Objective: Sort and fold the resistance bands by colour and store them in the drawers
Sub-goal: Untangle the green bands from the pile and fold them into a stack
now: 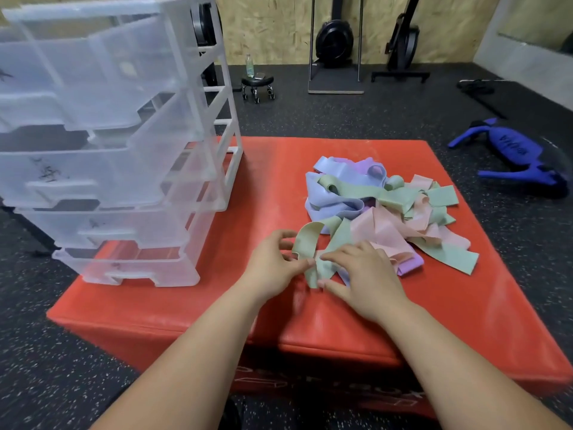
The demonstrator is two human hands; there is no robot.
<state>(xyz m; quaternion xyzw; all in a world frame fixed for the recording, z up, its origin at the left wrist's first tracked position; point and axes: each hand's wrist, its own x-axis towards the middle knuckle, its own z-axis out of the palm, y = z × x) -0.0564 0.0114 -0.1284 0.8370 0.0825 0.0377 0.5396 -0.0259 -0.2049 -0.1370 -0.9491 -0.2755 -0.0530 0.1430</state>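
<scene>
A tangled pile of resistance bands (384, 209) in green, pink, blue and purple lies on the red padded box (198, 302), right of centre. At the pile's near edge a green band (305, 243) loops up. My left hand (276, 265) pinches this green band from the left. My right hand (362, 277) holds the same band's lower part between thumb and fingers. A clear plastic drawer tower (102, 144) stands on the box's left side, its several drawers pulled partly open.
Dark speckled gym floor surrounds the box. A blue exercise device (511, 153) lies on the floor at the right. A small black wheeled stool (257, 83) with a bottle stands behind. Exercise machines (335, 38) line the plywood wall.
</scene>
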